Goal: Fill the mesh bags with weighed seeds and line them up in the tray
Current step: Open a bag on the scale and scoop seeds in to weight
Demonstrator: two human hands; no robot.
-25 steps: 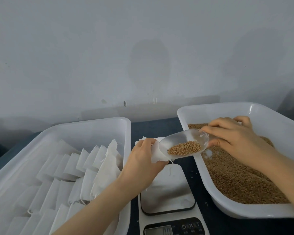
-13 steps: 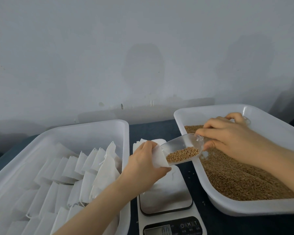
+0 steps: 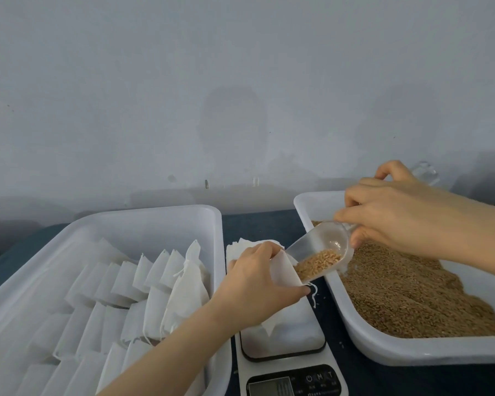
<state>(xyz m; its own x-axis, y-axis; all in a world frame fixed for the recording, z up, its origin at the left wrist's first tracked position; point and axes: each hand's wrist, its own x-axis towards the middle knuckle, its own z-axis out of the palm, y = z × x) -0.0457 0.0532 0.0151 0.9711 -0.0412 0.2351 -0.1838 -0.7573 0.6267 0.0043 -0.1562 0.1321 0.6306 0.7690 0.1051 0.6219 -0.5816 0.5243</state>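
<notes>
My left hand (image 3: 252, 284) grips a white mesh bag (image 3: 283, 270) above the scale, holding its mouth open toward the right. My right hand (image 3: 395, 221) pinches the handle of a clear plastic scoop (image 3: 323, 250). The scoop is tilted down to the left and its lip reaches into the bag's mouth. Brown seeds (image 3: 315, 264) lie at the low end of the scoop, against the bag. A drawstring hangs from the bag below my thumb.
A white tray (image 3: 143, 221) on the left holds several rows of white bags. A white tray (image 3: 383, 350) of loose seeds stands on the right. A digital scale (image 3: 292, 338) lies between them, with a stack of empty bags (image 3: 240, 247) behind it. A wall rises close behind.
The scoop has tipped from level to slanting down, and its lip has entered the bag. The seeds have slid toward the bag. My right hand has risen slightly.
</notes>
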